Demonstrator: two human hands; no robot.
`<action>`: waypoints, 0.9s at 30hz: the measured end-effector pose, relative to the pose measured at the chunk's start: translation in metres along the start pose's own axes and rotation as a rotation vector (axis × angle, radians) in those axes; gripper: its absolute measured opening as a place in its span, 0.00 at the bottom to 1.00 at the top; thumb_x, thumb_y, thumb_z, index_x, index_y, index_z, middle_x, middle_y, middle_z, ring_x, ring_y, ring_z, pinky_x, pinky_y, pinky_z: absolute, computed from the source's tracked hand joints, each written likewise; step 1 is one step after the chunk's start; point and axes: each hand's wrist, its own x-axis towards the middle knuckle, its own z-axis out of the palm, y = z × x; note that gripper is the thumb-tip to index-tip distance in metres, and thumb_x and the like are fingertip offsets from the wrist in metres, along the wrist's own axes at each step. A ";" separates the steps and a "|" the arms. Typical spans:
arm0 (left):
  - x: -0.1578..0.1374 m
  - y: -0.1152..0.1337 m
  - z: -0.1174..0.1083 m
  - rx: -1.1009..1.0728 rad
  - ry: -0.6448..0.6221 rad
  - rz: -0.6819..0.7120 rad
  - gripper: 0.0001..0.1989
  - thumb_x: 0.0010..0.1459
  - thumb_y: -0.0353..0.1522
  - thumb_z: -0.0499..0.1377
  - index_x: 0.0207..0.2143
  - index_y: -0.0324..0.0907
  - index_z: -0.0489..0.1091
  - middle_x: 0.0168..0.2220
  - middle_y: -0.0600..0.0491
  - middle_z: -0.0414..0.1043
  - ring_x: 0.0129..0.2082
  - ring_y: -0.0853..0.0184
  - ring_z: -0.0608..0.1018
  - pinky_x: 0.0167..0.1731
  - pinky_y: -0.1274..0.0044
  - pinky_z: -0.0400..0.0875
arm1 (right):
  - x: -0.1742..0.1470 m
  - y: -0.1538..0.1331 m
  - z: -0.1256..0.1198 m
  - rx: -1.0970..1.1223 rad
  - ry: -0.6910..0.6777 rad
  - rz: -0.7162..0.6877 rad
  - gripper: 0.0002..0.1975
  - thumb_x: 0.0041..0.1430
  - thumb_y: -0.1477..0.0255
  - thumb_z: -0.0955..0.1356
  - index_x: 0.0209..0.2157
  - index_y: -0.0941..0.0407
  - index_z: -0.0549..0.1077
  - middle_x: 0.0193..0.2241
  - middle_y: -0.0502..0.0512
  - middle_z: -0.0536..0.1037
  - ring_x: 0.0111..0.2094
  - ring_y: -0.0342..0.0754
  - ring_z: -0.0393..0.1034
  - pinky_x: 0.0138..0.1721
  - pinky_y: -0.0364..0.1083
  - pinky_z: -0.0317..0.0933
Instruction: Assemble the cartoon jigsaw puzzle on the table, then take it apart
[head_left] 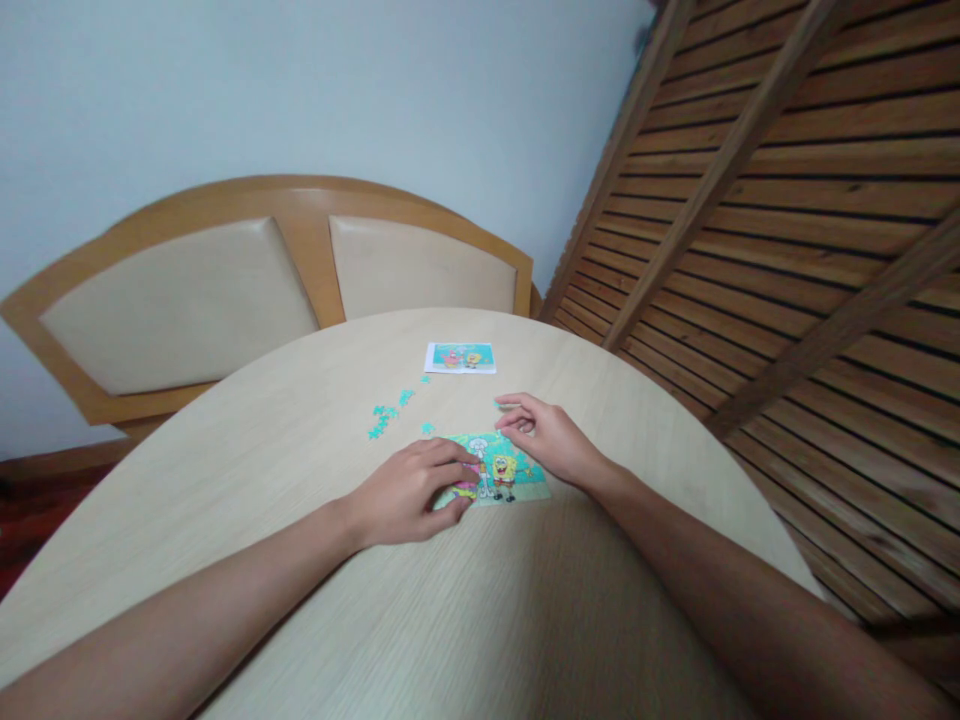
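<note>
A jigsaw puzzle with cartoon figures on a teal ground lies mostly assembled on the table. My left hand rests flat over its left part with fingers spread, hiding some of the picture. Above the puzzle's top right edge is my right hand, its fingers bent together. A tiny teal puzzle piece shows at its index fingertip, partly hidden by the fingers. One loose piece lies just beyond my left hand, and several more loose pieces are scattered farther left.
A picture card with a matching cartoon scene lies beyond the puzzle on the round wooden table. Behind the table stands a padded bench back against a pale wall. A slatted wooden partition rises on the right.
</note>
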 end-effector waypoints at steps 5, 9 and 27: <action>-0.001 -0.001 0.001 0.001 0.003 0.002 0.12 0.63 0.34 0.57 0.48 0.45 0.73 0.51 0.49 0.75 0.52 0.59 0.76 0.54 0.63 0.70 | 0.000 0.000 0.001 -0.048 0.004 -0.016 0.21 0.56 0.80 0.67 0.53 0.57 0.71 0.37 0.55 0.82 0.36 0.45 0.77 0.40 0.45 0.68; -0.001 -0.001 0.001 0.002 0.004 0.001 0.12 0.63 0.34 0.57 0.49 0.45 0.73 0.51 0.48 0.75 0.52 0.59 0.76 0.55 0.63 0.70 | 0.000 0.001 0.001 -0.078 0.003 -0.026 0.21 0.56 0.80 0.68 0.52 0.57 0.72 0.35 0.53 0.82 0.35 0.45 0.77 0.40 0.45 0.68; -0.008 -0.043 -0.015 0.262 0.314 -0.482 0.09 0.62 0.31 0.54 0.42 0.42 0.73 0.43 0.47 0.76 0.44 0.56 0.76 0.46 0.62 0.72 | -0.001 -0.002 -0.001 -0.286 -0.030 -0.117 0.15 0.60 0.77 0.66 0.48 0.58 0.75 0.37 0.56 0.82 0.38 0.49 0.76 0.44 0.49 0.69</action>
